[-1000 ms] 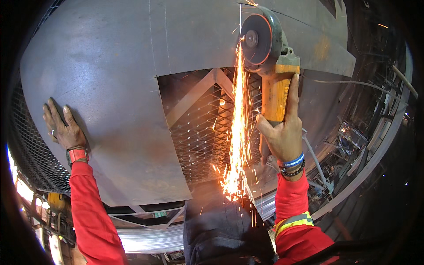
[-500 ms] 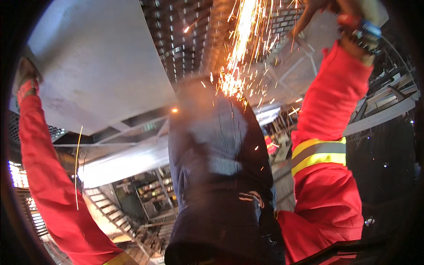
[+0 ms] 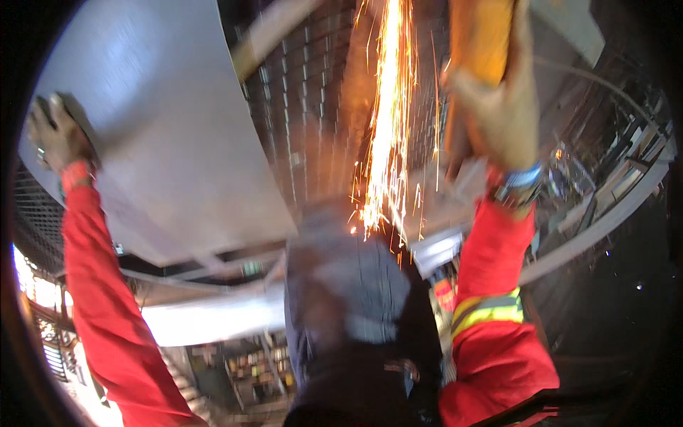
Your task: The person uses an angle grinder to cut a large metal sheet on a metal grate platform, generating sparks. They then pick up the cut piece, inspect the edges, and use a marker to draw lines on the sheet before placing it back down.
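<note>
My left hand (image 3: 60, 135) lies with its fingers spread on the left part of a large smooth grey metal sheet (image 3: 171, 142). At the upper right, my right hand (image 3: 501, 117) grips a yellow-orange, bar-like object (image 3: 484, 39); motion blur and the upper picture edge hide its kind and its far end. Between the two hands, a bright stream of sparks (image 3: 390, 121) runs from the top edge down to my dark-trousered legs (image 3: 356, 285). Where the sparks start is out of view.
Dark perforated mesh (image 3: 313, 99) lies beyond the sheet's right edge, with a blurred pale strip (image 3: 274, 35) across it. A curved grey rail (image 3: 590, 235) and metal pieces stand at the right. Shelves (image 3: 260, 373) with small items appear below left.
My right hand has moved left and down in the picture, and the yellow-orange object has come into view in it. The metal sheet and my left hand appear shifted as the view moved. Sparks continue.
</note>
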### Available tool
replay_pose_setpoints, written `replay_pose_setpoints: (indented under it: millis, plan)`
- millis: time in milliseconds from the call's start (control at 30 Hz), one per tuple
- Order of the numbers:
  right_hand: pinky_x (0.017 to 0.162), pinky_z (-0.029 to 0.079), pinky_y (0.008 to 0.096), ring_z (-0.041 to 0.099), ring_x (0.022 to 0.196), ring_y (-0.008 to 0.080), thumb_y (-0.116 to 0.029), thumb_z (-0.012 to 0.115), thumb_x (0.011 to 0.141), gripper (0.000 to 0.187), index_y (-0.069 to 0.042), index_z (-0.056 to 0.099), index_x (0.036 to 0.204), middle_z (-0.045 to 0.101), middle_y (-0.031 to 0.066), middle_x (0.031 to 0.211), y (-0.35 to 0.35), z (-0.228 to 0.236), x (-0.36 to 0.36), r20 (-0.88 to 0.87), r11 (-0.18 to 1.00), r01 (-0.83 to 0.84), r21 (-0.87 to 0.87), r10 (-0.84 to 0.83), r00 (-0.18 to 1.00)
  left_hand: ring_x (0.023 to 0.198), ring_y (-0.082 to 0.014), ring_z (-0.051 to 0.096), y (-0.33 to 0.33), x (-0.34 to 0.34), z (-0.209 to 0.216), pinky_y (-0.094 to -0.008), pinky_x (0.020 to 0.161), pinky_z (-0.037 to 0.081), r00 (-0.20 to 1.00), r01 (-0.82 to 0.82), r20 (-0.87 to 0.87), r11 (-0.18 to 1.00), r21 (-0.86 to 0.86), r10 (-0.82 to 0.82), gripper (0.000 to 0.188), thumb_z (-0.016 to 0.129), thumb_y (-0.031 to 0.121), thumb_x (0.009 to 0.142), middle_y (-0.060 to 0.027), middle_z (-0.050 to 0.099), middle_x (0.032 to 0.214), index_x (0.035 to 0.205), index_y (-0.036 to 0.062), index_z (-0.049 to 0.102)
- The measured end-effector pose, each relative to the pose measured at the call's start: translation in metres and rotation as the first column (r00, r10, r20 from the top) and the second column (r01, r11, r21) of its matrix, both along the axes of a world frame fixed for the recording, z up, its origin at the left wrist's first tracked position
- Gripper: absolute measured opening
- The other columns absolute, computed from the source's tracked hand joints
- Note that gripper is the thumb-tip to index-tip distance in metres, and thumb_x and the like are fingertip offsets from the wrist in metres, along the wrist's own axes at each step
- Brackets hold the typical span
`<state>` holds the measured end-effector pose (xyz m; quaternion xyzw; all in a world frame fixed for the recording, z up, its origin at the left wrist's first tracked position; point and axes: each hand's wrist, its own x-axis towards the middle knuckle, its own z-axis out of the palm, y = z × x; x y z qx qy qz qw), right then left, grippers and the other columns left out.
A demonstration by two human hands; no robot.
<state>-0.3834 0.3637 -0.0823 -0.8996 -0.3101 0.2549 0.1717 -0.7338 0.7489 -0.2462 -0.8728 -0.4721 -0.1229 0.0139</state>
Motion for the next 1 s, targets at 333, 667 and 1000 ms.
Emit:
replay_pose_setpoints:
  millis: [333, 667, 1000]
  plan:
    - [0.081, 0.057, 0.0432, 0.068, 0.095, 0.0438, -0.015, 0.067, 0.071, 0.104, -0.015, 0.009, 0.157, 0.063, 0.0286, 0.118, 0.025, 0.014, 0.011, -0.021, 0.982, 0.187, 0.029, -0.187, 0.982, 0.150, -0.0290, 0.016, -0.021, 0.016, 0.014, -0.0644, 0.115, 0.006, 0.988, -0.132, -0.093, 0.988, -0.076, 0.124, 0.060, 0.033, 0.053, 0.101, -0.0033, 0.019, 0.163, 0.155, 0.0288, 0.027]
    - [0.085, 0.058, 0.0374, 0.069, 0.103, 0.0330, -0.012, 0.066, 0.072, 0.101, -0.014, 0.012, 0.157, 0.061, 0.0240, 0.127, 0.062, 0.011, 0.042, -0.065, 0.975, 0.219, 0.027, -0.217, 0.974, 0.150, -0.0271, 0.017, -0.023, 0.027, 0.016, -0.0603, 0.117, 0.007, 0.987, -0.145, -0.080, 0.985, -0.092, 0.137, 0.059, 0.036, 0.053, 0.100, -0.0036, 0.022, 0.162, 0.154, 0.0287, 0.030]
    - [0.086, 0.057, 0.0396, 0.068, 0.105, 0.0354, -0.017, 0.067, 0.072, 0.102, -0.019, 0.011, 0.158, 0.059, 0.0232, 0.130, 0.037, 0.023, 0.018, -0.077, 0.972, 0.222, -0.077, -0.228, 0.971, 0.149, -0.0315, 0.019, -0.013, 0.018, 0.007, -0.0642, 0.115, 0.008, 0.994, -0.096, -0.053, 0.993, -0.073, 0.092, 0.061, 0.034, 0.057, 0.100, -0.0059, 0.023, 0.162, 0.154, 0.0288, 0.031]
